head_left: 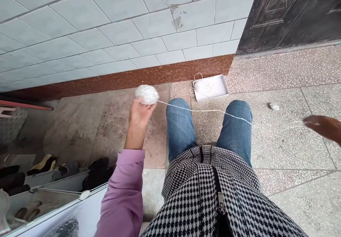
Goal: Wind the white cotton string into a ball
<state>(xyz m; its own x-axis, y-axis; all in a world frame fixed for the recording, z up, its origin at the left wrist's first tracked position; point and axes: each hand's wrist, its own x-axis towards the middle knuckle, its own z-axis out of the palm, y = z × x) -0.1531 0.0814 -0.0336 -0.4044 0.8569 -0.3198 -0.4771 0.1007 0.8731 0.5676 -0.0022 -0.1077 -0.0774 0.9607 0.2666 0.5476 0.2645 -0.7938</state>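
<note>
A wall of pale tiles [112, 27], with a reddish-brown band along its foot, stretched across the upper part of the view, and below it lay a speckled floor [282, 144], stained and browner toward the left. A dark panelled door [303, 16] filled the upper right corner. The person's black-and-white checked garment [186, 201], with a zip down its front, covered the lower middle, above bent knees in blue jeans [181, 130]. At the lower left stood a rack [92, 198] with several shoes [44, 163] in it. A shallow white box [221, 87] sat on the floor near the wall's foot, beyond the knees, with loose loops of white cord [206, 85] inside. The left hand [141, 114], below a purple sleeve [128, 187], gripped a ball of white yarn [147, 94] from beneath, thumb and fingers curved against it, to the left of the knees. The right hand [323, 127] was at the far right edge, blurred, its fingers stretched out; whether they pinched anything could not be told. A small whitish lump [274, 106] lay on the floor between the right knee and that hand. Thinnest of all, a single strand [205, 110] ran from the ball across both knees, fading from sight past the right one.
</note>
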